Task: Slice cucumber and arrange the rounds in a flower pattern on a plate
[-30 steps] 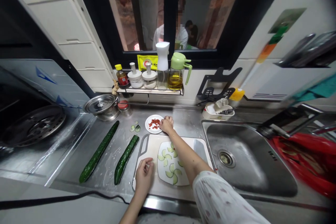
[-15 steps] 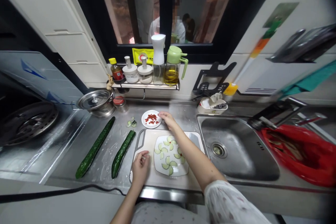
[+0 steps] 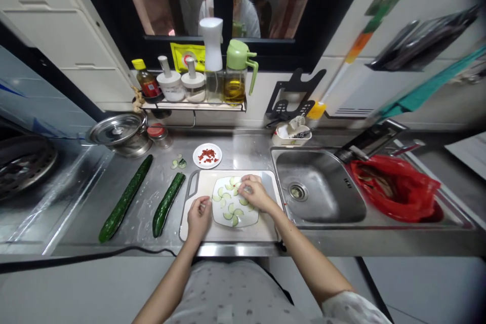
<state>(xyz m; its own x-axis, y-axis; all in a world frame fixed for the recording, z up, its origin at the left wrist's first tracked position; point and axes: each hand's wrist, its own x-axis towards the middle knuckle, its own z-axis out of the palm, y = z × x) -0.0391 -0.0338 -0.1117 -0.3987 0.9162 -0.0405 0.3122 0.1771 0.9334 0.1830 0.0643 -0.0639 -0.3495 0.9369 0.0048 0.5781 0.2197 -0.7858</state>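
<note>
Open surface (image 3: 250, 152) lies right of the small dish (image 3: 207, 156); a cucumber (image 3: 168, 204) flanks the cutting board's (image 3: 228, 234) left edge.

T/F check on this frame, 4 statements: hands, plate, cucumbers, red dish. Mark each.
1. The right hand is over the plate of cucumber slices. True.
2. The left hand holds a knife. False: no knife shows; it rests on the cutting board, left of the plate.
3. A long cucumber and a shorter cucumber lie on the counter left of the board. True.
4. The small dish of red bits sits in the sink. False: it stands on the counter behind the board, and the sink is further right.
</note>
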